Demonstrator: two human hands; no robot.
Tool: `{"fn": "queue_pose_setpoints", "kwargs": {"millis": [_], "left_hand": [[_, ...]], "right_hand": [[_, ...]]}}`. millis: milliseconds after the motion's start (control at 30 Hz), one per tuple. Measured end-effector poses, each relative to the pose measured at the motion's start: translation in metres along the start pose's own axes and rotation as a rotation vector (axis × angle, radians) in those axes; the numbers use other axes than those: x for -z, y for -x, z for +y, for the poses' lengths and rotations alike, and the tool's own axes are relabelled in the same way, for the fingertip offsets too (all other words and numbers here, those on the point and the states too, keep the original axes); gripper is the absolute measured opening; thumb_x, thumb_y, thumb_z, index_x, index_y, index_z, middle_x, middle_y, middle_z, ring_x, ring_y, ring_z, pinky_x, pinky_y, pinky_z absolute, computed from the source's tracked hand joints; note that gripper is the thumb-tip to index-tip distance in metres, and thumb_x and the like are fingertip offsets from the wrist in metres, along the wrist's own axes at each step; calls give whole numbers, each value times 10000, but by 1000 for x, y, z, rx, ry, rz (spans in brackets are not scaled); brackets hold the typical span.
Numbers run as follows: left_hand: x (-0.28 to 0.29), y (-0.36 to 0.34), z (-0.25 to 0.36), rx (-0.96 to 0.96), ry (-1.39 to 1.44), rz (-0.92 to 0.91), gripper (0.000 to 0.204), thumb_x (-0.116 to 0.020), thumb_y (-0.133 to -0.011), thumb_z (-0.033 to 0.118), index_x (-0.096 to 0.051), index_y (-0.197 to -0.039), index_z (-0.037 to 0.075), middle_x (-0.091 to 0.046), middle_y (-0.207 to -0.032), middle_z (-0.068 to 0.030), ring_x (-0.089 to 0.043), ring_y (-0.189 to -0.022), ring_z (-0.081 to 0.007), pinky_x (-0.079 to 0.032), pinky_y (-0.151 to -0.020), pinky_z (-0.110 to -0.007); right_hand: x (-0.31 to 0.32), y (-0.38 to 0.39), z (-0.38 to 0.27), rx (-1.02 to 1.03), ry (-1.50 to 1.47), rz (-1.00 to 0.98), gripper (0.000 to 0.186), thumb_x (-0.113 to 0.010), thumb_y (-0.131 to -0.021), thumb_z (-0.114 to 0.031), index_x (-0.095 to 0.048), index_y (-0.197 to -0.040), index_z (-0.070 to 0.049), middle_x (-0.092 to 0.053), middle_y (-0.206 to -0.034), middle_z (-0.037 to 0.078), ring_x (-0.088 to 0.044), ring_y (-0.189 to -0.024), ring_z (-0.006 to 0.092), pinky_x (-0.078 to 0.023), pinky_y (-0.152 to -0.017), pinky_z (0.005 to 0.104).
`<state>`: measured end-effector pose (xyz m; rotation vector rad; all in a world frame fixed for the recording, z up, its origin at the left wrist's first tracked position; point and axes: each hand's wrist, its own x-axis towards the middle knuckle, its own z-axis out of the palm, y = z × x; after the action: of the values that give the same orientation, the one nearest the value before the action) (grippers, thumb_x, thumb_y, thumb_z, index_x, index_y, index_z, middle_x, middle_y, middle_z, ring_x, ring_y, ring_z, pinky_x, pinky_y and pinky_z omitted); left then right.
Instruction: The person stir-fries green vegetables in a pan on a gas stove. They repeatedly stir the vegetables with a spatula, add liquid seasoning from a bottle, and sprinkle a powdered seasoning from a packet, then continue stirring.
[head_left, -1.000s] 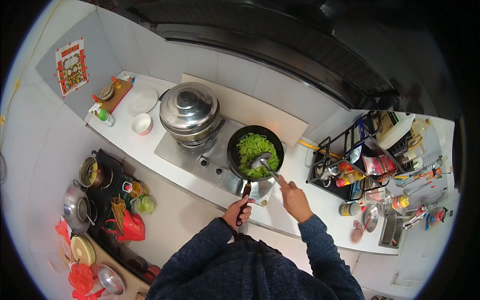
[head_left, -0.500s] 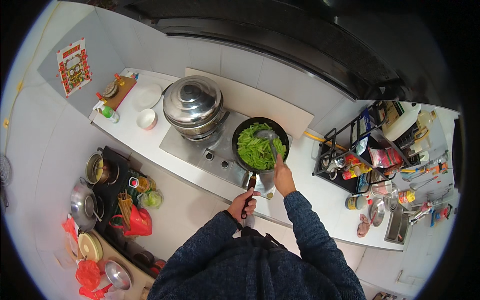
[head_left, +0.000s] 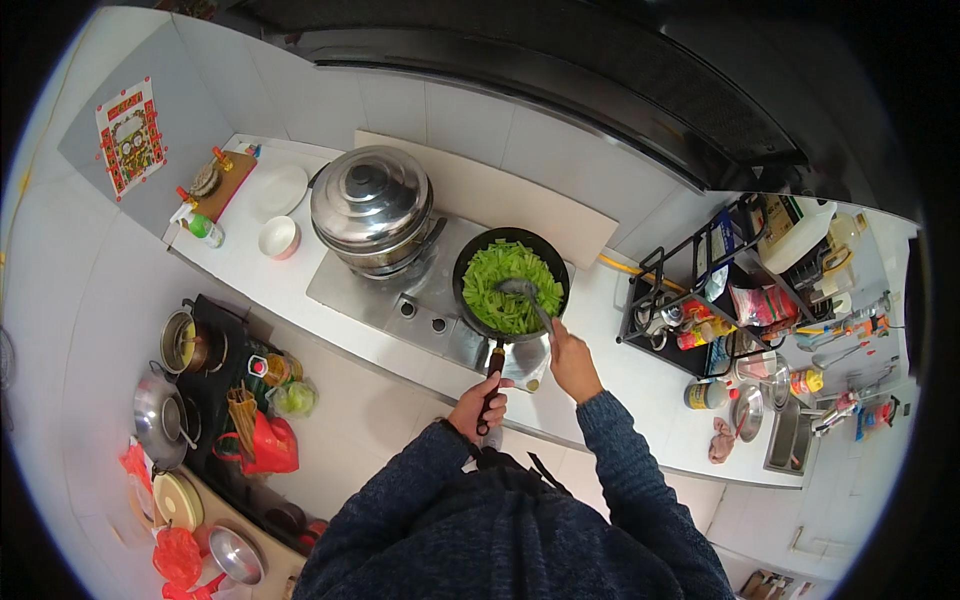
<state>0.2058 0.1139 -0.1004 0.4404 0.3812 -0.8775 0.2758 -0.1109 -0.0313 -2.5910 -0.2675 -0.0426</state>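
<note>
A dark frying pan (head_left: 463,300) full of chopped green vegetables (head_left: 500,265) sits on the right side of the steel gas stove (head_left: 340,285). My left hand (head_left: 480,408) is wrapped round the pan's brown handle, near its end. In my right hand (head_left: 573,368) is the handle of a metal ladle (head_left: 520,288); its bowl rests among the vegetables near the middle of the pan. To the pan's left stands a large lidded steel steamer pot (head_left: 372,205), which covers the left burner.
A white plate (head_left: 276,190), pink-white bowl (head_left: 279,237) and green-white spray bottle (head_left: 205,230) lie left of the stove. On the right are a black rack (head_left: 650,335) of seasonings and a sink (head_left: 790,440). Pots and a red bag (head_left: 272,445) occupy the side table at left.
The ladle's bowl has moved down toward the near part of the pan, and my right hand has shifted nearer me. My left hand keeps its hold. The view has shifted slightly.
</note>
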Motion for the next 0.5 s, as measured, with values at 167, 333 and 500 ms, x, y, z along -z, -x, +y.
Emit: {"fn": "queue_pose_setpoints", "kwargs": {"millis": [167, 333, 500], "left_hand": [[6, 1, -2, -6, 9, -36, 373, -505, -1098, 429, -563, -1201, 76, -437, -684, 50, -388, -490, -68, -340, -448, -240], [7, -10, 7, 52, 42, 8, 200, -534, -1095, 304, -558, -1065, 108, -440, -677, 55, -387, -489, -59, -342, -450, -229], [-22, -3, 7, 14, -28, -46, 189, -570, -1051, 191, -475, -891, 161, -420, -653, 88, -379, -483, -33, -339, -449, -228]], "right_hand": [[-19, -17, 27, -144, -26, 179, 420, -532, -1029, -107, -499, -1406, 76, -670, -876, 341, -672, -814, 503, -529, -714, 552], [-31, 42, 18, -349, -358, 136, 467, -499, -1065, -160, -466, -1467, 75, -676, -868, 318, -704, -776, 437, -545, -696, 478], [1, 75, -12, -340, -401, 146, 464, -518, -1070, -165, -494, -1469, 70, -645, -808, 218, -637, -705, 292, -510, -658, 381]]}}
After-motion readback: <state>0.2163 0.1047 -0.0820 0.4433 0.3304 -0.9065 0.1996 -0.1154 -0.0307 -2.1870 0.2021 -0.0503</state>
